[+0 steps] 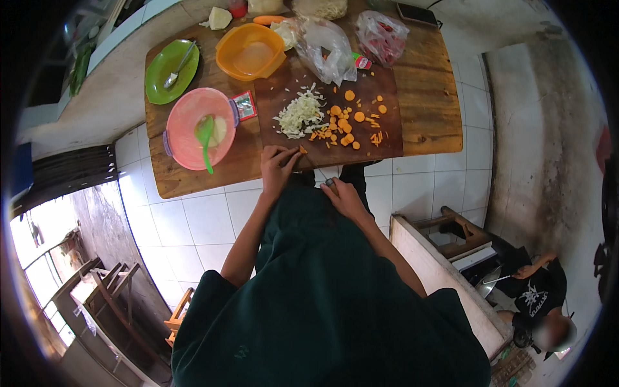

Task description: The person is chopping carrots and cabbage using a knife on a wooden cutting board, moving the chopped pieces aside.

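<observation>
My left hand [276, 167] is at the front edge of a dark brown cutting board [285, 83], its fingertips on a small piece of carrot [303, 150]. In my right hand [347, 197] is a knife [331, 183], gripped by the handle just off the table's front edge. The thin blade points up towards the carrot piece; whether it touches is too fine to tell. Beyond my hands lie a heap of chopped cabbage [301, 113] and, to its right, scattered carrot slices [344, 126], some cut into sticks.
On the wooden table [430, 96], left, stand a pink basin [181, 126] with a green ladle [205, 133], a green plate [162, 89] with a spoon, and an orange bowl [227, 48]. Plastic bags [326, 43] lie behind the board. Another person [537, 290] is at a stove, lower right.
</observation>
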A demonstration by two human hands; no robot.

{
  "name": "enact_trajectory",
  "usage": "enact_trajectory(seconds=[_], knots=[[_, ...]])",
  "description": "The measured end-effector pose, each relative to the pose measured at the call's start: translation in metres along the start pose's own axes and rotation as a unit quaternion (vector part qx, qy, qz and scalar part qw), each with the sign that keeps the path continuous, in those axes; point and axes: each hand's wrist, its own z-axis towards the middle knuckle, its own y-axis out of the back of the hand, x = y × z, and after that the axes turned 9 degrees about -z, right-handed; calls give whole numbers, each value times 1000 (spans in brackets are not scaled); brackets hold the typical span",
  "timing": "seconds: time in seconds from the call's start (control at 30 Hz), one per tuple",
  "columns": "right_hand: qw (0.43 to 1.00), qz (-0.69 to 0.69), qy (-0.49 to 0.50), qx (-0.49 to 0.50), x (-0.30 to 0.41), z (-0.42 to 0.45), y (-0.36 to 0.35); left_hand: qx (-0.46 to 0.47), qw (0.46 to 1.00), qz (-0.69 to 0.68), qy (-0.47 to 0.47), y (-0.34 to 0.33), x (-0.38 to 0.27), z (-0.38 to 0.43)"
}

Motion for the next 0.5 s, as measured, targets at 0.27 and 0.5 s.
enact_trajectory(seconds=[0.27, 0.5], knots=[[1000, 7, -4, 8, -2, -1, -1, -2, 1000, 4, 7, 0, -2, 0], [1000, -10, -7, 1, -3, -1, 0, 2, 1000, 3, 18, -1, -4, 0]])
